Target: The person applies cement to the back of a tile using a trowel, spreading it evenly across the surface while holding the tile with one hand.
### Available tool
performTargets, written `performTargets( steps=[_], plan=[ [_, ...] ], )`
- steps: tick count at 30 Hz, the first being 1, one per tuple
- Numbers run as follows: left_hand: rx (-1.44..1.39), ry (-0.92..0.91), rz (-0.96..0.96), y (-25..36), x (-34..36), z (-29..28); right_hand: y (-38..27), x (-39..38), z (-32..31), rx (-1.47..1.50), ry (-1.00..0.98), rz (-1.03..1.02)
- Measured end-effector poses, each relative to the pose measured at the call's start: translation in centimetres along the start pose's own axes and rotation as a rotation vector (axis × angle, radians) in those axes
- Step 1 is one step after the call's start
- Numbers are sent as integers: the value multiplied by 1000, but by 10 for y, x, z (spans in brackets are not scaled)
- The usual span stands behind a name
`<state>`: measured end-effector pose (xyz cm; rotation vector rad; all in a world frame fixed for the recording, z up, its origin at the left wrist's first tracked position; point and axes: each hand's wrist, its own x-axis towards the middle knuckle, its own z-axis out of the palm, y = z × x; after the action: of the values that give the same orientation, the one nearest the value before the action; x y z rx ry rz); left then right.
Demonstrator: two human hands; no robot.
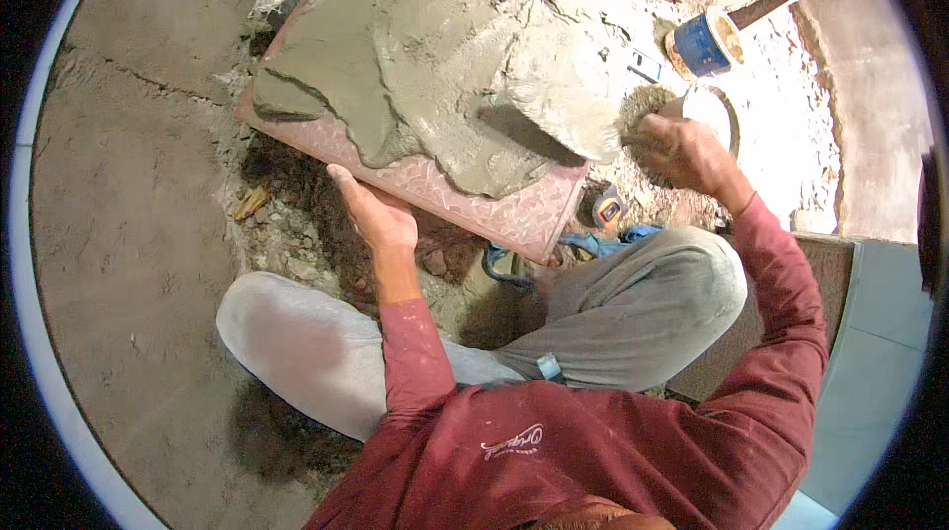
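A pink patterned tile (514,219), back and middle under thick wet grey mortar (425,45), is held tilted in front of me. My left hand (381,214) grips its near edge, the thumb along the rim and the fingers hidden beneath. My right hand (682,152) is closed around the handle of a trowel (565,123) at the tile's right side. Mortar coats the trowel's blade, which is over the mortar layer and casts a shadow on it. The handle is mostly hidden in my fist.
Right of the tile are a tape measure (608,207), a blue bucket (704,43) and a pale round container (707,110). Blue cloth (618,241) lies by my bent knee. Rough rubble (297,243) lies below the tile, with a plastered wall (138,204) at left.
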<state>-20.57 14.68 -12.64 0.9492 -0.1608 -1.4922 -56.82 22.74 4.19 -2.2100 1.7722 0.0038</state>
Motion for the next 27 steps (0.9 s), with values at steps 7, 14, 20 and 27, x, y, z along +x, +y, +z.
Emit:
performTargets(
  steps=[7,14,20,27],
  plan=[
    [76,-42,22,4,9,-14,-7,-32,36,-113,-115,11],
    [78,17,33,4,-3,6,80,-96,11,-375,77,270],
    [48,-7,34,4,3,-5,74,-60,53,-164,159,149],
    [10,49,35,-2,0,0,119,-26,-40,-186,286,364]
  ],
)
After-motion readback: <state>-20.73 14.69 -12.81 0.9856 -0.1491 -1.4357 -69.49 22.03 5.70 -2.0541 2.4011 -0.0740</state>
